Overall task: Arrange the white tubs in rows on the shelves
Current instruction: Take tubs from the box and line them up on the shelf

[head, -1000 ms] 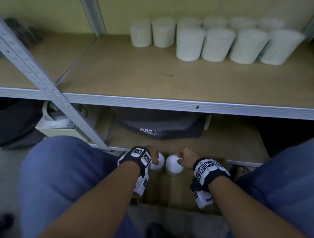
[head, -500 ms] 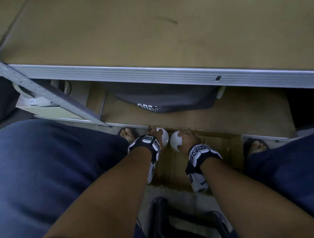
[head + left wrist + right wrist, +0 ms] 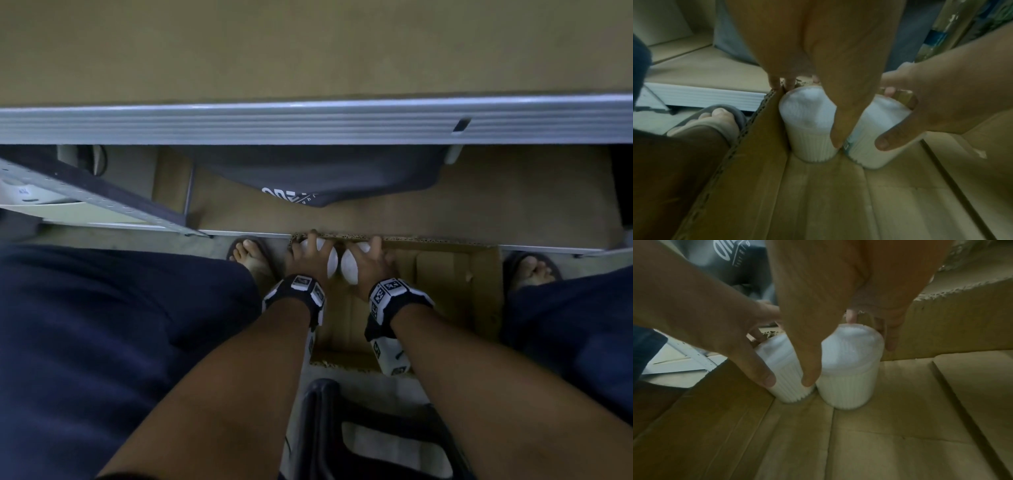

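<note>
While the person sits over an open cardboard box on the floor, both hands reach down into its far left corner, where two white tubs stand upright and side by side, touching or nearly so. The left hand wraps the left tub from above: its thumb runs down the near right side of the ribbed wall, and its fingers curl over the far edge against the box wall. The right hand grips the right tub the same way, thumb down the near left side, fingers hooked behind the domed lid. In the left wrist view the right tub sits just right of the left thumb, with the right thumb pressed on its wall. Both tubs rest on the box floor, as far as the views show. A metal-edged shelf spans the head view above the hands, its board bare where visible. On the lower shelf behind the box lies a dark bag with white lettering. A sandalled foot stands just left of the box, another at its right.
</note>
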`<state>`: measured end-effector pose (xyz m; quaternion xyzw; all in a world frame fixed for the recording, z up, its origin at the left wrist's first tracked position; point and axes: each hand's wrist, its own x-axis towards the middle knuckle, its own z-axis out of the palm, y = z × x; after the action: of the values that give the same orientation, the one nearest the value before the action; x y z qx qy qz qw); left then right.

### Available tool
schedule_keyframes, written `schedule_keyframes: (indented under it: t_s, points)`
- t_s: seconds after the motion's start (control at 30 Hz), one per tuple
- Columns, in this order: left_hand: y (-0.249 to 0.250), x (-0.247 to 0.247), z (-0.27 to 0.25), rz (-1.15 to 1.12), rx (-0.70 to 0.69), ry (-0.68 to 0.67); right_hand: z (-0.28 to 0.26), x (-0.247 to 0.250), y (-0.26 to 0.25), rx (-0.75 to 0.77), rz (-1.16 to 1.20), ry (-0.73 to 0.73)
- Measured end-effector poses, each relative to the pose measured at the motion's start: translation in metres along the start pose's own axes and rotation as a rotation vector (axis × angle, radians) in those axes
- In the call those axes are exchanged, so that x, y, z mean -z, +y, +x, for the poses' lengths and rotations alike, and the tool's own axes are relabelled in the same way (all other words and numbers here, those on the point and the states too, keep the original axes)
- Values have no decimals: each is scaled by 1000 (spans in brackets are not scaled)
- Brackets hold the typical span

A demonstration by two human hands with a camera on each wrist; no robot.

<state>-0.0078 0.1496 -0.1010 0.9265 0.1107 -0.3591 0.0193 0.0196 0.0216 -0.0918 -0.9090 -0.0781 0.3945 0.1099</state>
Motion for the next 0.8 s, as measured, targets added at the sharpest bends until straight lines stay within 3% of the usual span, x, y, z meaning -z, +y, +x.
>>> schedule_keyframes:
  t_s: [0.07,0.13,0.23,0.4,0.67,0.8]
  points:
    - [-3,-10,6,-59,-1,-36,2,-1,-1,-2,-22,19]
    - [4,-1,0,22,13,124,3,-3,-3,-5,-43,37]
    - [6,6,-5,86,-21,201,4,-5,-4,-15,-42,30]
    - [4,10,-11,37,-37,182,2,-1,-5,-3,-19,27]
    - [0,43,-40,-34,-46,-37,-23,32,2,-34,-46,6]
    - [1,72,-63,-73,-70,-11,-44,55,-2,-10,-101,11]
